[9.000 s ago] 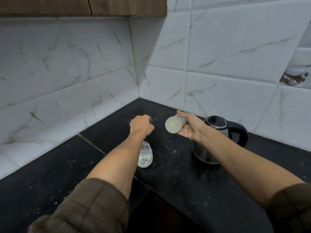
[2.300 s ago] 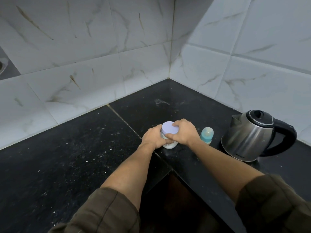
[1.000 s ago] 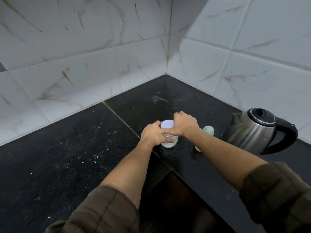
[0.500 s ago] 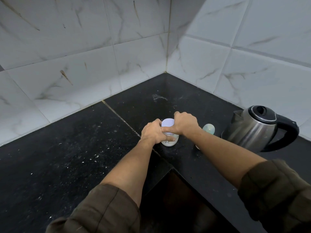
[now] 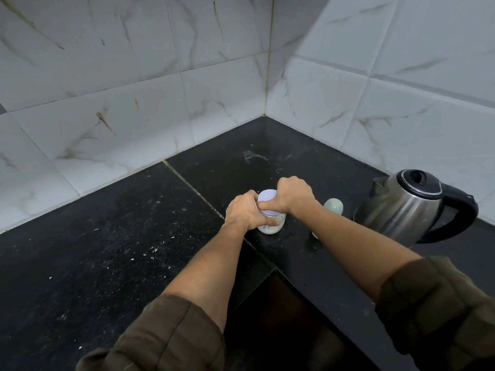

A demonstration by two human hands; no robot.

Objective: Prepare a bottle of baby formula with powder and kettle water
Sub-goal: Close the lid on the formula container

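Observation:
A small glass powder jar (image 5: 270, 228) with white powder in its bottom stands on the black counter (image 5: 134, 250). My left hand (image 5: 245, 212) is wrapped around the jar's body. My right hand (image 5: 293, 195) grips the pale lavender lid (image 5: 267, 196) from above, and the lid sits on the jar's mouth. The baby bottle (image 5: 333, 206), with a pale teal cap, stands upright just right of my right wrist, and my forearm hides its middle. A steel kettle (image 5: 407, 207) with a black lid and handle stands farther right, its lid closed.
White marble-look tiled walls (image 5: 160, 108) meet in a corner behind the jar. Spilled white specks dot the counter. The counter's inner edge drops to a dark opening (image 5: 289, 317) between my forearms.
Nine seconds ago my right hand held the bottle in the air; now it stands beside the kettle. Over the last second both hands stay on the jar and lid, hardly moving.

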